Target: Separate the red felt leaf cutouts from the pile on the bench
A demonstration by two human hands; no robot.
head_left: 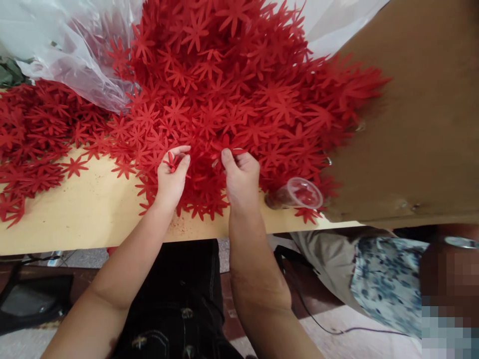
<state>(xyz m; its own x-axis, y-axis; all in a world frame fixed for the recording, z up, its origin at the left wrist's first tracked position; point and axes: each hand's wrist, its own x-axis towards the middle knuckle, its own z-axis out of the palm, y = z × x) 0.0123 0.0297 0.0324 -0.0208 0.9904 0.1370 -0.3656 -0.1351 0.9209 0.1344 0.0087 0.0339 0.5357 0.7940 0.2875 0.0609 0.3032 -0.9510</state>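
A large heap of red flower-shaped pieces (217,94) with narrow petals covers much of the table in front of me. My left hand (171,179) is curled at the near side of the heap, with a small red petalled piece (172,163) in its fingers. Just to its right, my right hand (242,177) pinches another red petalled piece (236,151) between thumb and fingers. The two hands are a short gap apart. A clear plastic cup (305,193), tilted, sits right of my right hand.
A second red pile (33,134) lies at the left. Clear plastic bags (82,65) rest behind it. A brown cardboard panel (415,124) stands at the right. Bare pale tabletop (93,209) shows along the near edge. Another person (389,279) is at the lower right.
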